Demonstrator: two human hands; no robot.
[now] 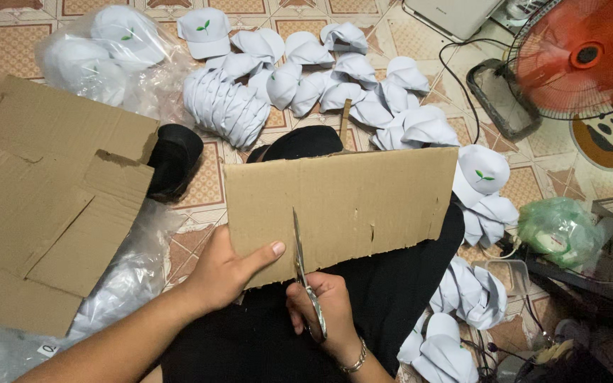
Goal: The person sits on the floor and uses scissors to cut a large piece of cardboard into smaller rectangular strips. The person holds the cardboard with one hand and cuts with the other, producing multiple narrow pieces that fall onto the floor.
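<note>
A rectangular piece of brown cardboard (363, 202) is held flat in front of me over my dark-clothed lap. My left hand (225, 273) grips its lower left corner, thumb on top. My right hand (321, 308) is closed on the handles of metal scissors (299, 259), whose blades point up into the cardboard's lower edge, partway into a cut. A thin bracelet sits on my right wrist.
A big flattened cardboard box (44, 191) lies on the left, over clear plastic bags (125, 276). Several white caps (306, 89) are piled on the tiled floor ahead and at right (477, 291). A black cap (175, 159), a red fan (583, 57) and a green bag (558, 227) are nearby.
</note>
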